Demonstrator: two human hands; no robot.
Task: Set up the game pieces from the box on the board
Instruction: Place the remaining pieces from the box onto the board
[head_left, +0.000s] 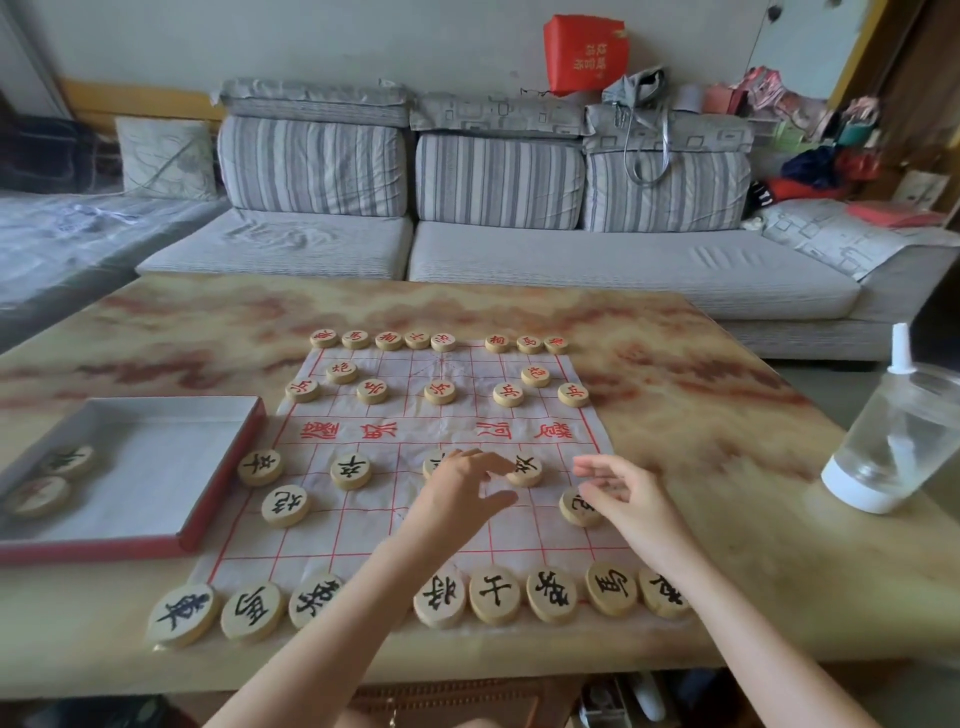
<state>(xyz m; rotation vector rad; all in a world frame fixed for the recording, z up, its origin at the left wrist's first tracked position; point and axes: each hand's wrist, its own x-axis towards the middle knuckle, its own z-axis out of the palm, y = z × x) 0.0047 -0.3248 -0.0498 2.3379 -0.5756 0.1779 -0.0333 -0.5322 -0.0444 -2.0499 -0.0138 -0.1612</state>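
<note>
Touching a black-lettered piece (524, 471) on the paper board (447, 436), left hand (465, 486) fingertips spread; right hand (618, 491) hovers loosely curled, empty. Box (208, 499) holds 2 pieces.

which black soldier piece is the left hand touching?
The fourth from the left in that row: the left hand has its fingertips on its edge. The two leftmost stand untouched.

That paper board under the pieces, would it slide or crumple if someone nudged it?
Probably floppy: the board shows creases and wrinkles like thin paper. It likely weighs little, so a nudge could shift it on the smooth-looking table. The wooden pieces resting on it may pin it somewhat, though dragging one could bunch the sheet.
</note>
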